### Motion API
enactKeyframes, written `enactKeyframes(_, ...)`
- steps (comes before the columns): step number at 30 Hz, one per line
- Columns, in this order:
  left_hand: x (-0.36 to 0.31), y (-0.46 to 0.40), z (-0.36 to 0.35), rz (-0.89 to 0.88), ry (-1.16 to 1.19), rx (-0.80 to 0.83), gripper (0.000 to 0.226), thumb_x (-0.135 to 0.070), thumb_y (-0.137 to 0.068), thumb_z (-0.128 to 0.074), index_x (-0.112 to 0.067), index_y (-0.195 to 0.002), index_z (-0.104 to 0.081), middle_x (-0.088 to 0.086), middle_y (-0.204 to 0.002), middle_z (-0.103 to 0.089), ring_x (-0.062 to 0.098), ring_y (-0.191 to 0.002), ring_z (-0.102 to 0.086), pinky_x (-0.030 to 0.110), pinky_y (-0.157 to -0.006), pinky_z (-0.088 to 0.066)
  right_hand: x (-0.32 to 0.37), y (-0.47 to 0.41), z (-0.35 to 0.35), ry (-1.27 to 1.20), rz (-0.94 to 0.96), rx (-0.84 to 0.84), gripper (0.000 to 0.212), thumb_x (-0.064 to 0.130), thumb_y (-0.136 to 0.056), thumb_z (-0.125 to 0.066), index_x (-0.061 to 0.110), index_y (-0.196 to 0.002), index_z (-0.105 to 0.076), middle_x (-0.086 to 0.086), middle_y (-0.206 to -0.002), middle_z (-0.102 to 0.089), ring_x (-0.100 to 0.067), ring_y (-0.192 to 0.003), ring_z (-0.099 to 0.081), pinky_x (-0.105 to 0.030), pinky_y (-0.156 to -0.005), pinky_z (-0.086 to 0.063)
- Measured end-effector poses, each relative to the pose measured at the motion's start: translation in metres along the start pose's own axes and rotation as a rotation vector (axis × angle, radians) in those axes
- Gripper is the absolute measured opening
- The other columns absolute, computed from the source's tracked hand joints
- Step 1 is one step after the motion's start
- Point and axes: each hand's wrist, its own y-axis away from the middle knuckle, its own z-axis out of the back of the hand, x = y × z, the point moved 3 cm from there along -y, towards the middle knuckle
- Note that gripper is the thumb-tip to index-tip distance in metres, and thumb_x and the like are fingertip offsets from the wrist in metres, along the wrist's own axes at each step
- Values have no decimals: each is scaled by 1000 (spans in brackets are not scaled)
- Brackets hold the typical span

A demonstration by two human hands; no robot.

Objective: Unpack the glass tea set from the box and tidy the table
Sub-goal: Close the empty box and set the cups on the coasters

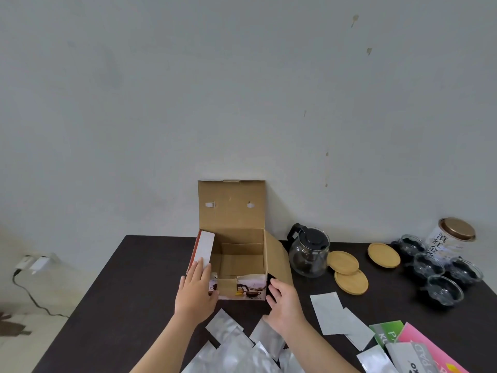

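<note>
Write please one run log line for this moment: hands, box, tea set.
left hand: flat on box's left flap | right hand: open, at box's right front corner | box: open, looks empty | teapot, cups: on table

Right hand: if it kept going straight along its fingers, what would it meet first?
Probably the open brown cardboard box: the right hand points at its near right corner, fingertips almost there; whether they touch is unclear.

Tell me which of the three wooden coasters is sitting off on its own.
The farthest-right wooden coaster, beside the glass cups. The other two coasters overlap each other next to the glass teapot, while this one lies flat, touching neither.
</note>
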Motion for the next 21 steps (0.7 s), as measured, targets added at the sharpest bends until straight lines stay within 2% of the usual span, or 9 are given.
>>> enactKeyframes(6, 20, 2, 4, 9, -100, 2, 71, -52, -93, -41, -23, -151, -10, 2, -160, 5, 24, -147, 6, 43, -117, -8, -1, 5, -3, -128, -50, 83, 37, 18, -96, -42, 14, -132, -45, -6, -141, -51, -26, -140, -33, -59, -114, -3)
enactKeyframes(12, 45, 7, 13, 19, -161, 19, 71, -54, -94, -37, -23, -151, -8, 3, -160, 7, 24, -147, 6, 42, -118, -7, -3, 10, -11, -198, -67, 174, 52, 13, -91, -38, 24, -142, -37, -5, -134, -57, -30, -131, -44, -61, -111, -12)
enactKeyframes(17, 52, 8, 17, 14, -122, 38, 71, -52, -95, -38, -23, -151, -7, 2, -160, 8, 23, -147, 6, 42, -117, -5, 1, 19, -27, -135, -68, 278, 49, 12, -89, -35, 26, -133, -49, -1, -136, -56, -29, -124, -46, -57, -111, -18)
enactKeyframes(21, 51, 9, 16, 20, -52, 27, 74, -48, -95, -41, -20, -152, -3, 2, -160, 10, 23, -147, 9, 42, -117, -5, 3, 17, -34, -63, -62, 305, 45, 18, -93, -32, 24, -132, -52, 0, -131, -59, -27, -120, -50, -57, -111, -21)
